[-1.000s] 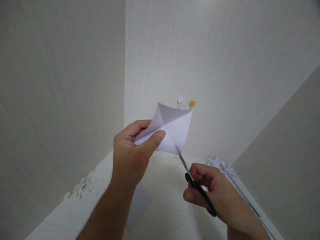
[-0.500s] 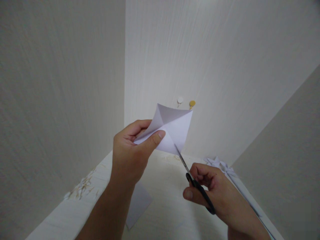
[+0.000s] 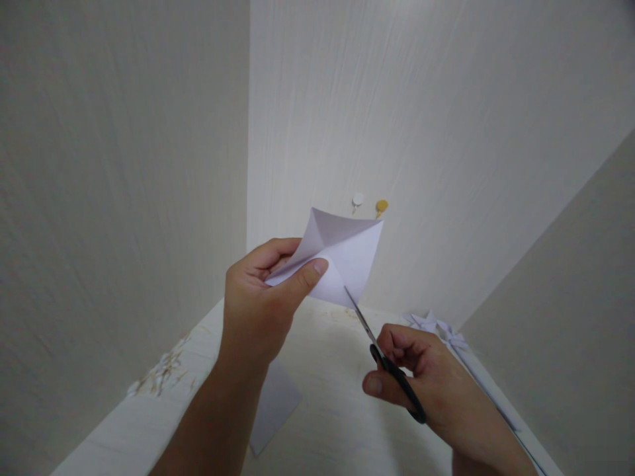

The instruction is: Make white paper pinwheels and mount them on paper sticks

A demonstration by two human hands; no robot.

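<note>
A creased white sheet of paper [image 3: 353, 254] is raised above the table, pinched by my left hand [image 3: 262, 297] with the thumb on its near face and the fingers behind. My right hand [image 3: 421, 377] grips a pair of scissors [image 3: 397, 380] by its black handles. One blade lies over the paper's lower right part along a crease, its tip near the middle of the sheet; the other blade is hidden. Below, a second white sheet [image 3: 275, 406] lies on the table, partly covered by my left forearm.
The white table [image 3: 337, 370] meets walls at the back and both sides. On the back wall are a white hook [image 3: 357, 200] and a yellow hook [image 3: 381, 206]. Folded white paper pieces [image 3: 439, 325] rest at the back right corner. A gold-and-white pattern [image 3: 163, 370] shows at the left.
Almost nothing differs. The paper sits very slightly lower, and the scissors have barely shifted over it. Both hands keep their grip.
</note>
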